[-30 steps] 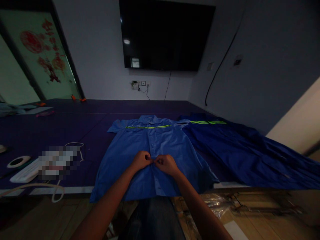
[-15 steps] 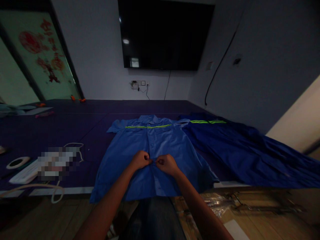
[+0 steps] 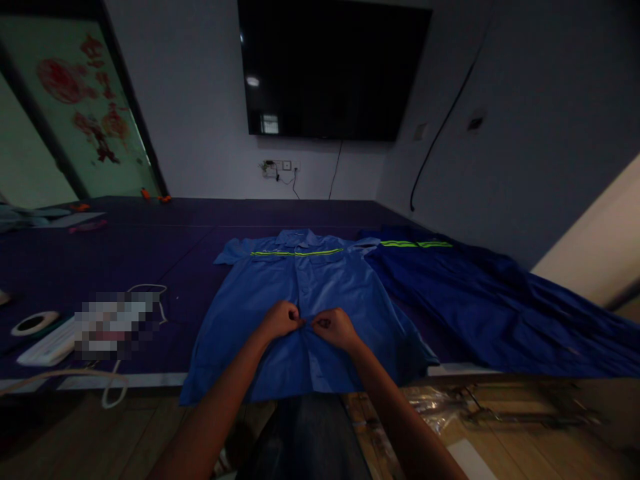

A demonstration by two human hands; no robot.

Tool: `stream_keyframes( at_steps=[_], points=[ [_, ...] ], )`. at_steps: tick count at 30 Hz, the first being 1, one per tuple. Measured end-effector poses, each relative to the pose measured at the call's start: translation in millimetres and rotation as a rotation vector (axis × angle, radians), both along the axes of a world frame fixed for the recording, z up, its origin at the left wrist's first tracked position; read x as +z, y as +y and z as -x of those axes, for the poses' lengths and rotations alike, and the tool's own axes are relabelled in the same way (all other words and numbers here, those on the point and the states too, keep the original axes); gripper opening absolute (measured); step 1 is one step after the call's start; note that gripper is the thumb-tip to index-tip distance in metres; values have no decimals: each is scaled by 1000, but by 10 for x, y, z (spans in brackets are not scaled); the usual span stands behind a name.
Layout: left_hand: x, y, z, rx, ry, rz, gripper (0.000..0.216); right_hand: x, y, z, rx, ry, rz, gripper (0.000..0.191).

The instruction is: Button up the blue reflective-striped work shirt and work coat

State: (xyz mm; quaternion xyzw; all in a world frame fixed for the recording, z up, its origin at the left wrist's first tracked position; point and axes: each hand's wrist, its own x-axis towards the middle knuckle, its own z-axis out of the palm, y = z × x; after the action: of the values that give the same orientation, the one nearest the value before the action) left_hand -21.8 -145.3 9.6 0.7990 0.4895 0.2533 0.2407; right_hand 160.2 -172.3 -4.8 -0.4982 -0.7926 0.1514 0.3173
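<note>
A light blue work shirt (image 3: 305, 293) with a yellow-green reflective stripe lies flat, front up, on a dark purple table (image 3: 150, 240), its hem hanging over the near edge. My left hand (image 3: 281, 319) and my right hand (image 3: 334, 328) meet at the shirt's front placket, low on the chest. Both are closed, each pinching the fabric edge at the placket. What sits between the fingertips is too small to make out.
Dark blue trousers or coveralls (image 3: 480, 300) with a reflective stripe lie to the right. At the left are a roll of tape (image 3: 34, 323), a white flat item (image 3: 50, 347) and a white cord (image 3: 107, 387). A television (image 3: 333, 67) hangs on the far wall.
</note>
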Motion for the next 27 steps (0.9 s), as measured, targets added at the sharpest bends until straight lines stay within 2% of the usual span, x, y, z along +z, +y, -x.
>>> stream_keyframes(
  at_steps=[15,19,23,27],
  points=[
    [-14,37,16,-40,42,1,22,38,-38,36,-10,-112,-40,16],
    [-26,36,16,-32,59,-14,21,39,-36,67,-57,-143,-47,12],
    [-34,27,7,-22,98,-28,16,59,-38,94,-103,-176,-44,20],
    [-12,8,3,-54,127,-41,15,47,-22,87,-68,-180,-38,20]
  ],
)
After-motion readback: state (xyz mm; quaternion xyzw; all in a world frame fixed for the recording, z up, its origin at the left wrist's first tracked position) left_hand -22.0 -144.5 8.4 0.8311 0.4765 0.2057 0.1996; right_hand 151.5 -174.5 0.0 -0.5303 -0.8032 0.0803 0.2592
